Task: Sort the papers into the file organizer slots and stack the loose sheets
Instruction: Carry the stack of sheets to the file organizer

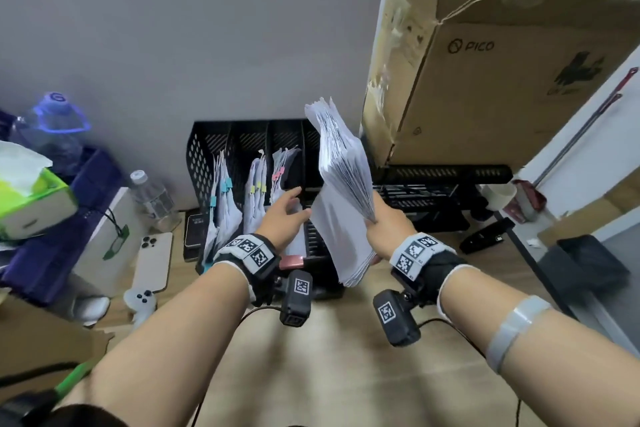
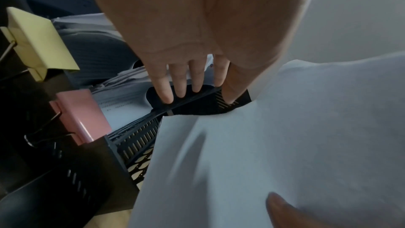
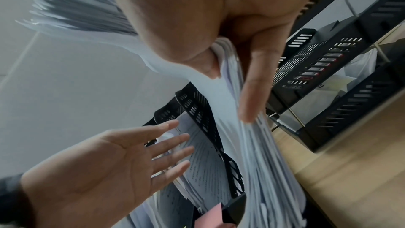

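At the table's back edge, against the wall, stands a black mesh organizer (image 1: pixel 207 163), its slots holding clipped bundles. Above its right end the right hand (image 1: pixel 386 222) grips a thick stack (image 1: pixel 343 184) of white sheets, tilted and fanned at the top. The left hand (image 1: pixel 284 215) hovers open, fingers spread, just beside the stack. The left wrist view shows what the head view blurs: a yellow clip (image 2: pixel 41 44) and a pink clip (image 2: pixel 83 115).
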`<state>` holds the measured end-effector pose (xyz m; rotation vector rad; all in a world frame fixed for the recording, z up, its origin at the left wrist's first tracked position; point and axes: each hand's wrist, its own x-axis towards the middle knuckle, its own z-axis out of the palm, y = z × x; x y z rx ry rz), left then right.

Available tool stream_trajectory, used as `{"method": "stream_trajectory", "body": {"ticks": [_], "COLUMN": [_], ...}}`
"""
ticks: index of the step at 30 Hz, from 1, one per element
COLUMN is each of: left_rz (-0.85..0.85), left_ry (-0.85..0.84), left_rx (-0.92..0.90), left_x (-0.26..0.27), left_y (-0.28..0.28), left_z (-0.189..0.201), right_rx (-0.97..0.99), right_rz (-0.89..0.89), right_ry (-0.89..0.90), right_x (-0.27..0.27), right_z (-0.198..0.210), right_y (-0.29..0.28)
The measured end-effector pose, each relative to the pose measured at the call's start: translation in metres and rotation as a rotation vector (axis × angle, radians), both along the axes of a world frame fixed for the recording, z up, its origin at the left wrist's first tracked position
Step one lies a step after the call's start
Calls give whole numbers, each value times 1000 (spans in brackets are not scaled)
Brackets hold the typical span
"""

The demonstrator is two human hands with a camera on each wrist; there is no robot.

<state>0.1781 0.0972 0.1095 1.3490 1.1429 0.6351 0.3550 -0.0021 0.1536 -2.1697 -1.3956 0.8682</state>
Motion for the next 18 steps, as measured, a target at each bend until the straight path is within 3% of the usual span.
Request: {"method": "stream_trajectory", "body": {"ticks": [4, 10, 13, 18], "left_rz": [-8, -3, -9, -30], "left_ry": [-75, -138, -150, -171], "left_rx": [-47, -95, -114, -123], "left_x": [-8, -21, -28, -35], "left_y": [9, 19, 22, 24], "left_z": [-1, 0, 1, -1], "right_rx": [-18, -1, 17, -52], "right_rz": [-59, -242, -328, -480], "right_ry": [-134, -174, -124, 144], "right_x": [-18, -41, -49, -60], "right_z": [-8, -32, -43, -60], "right_y": [28, 68, 81, 81]}}
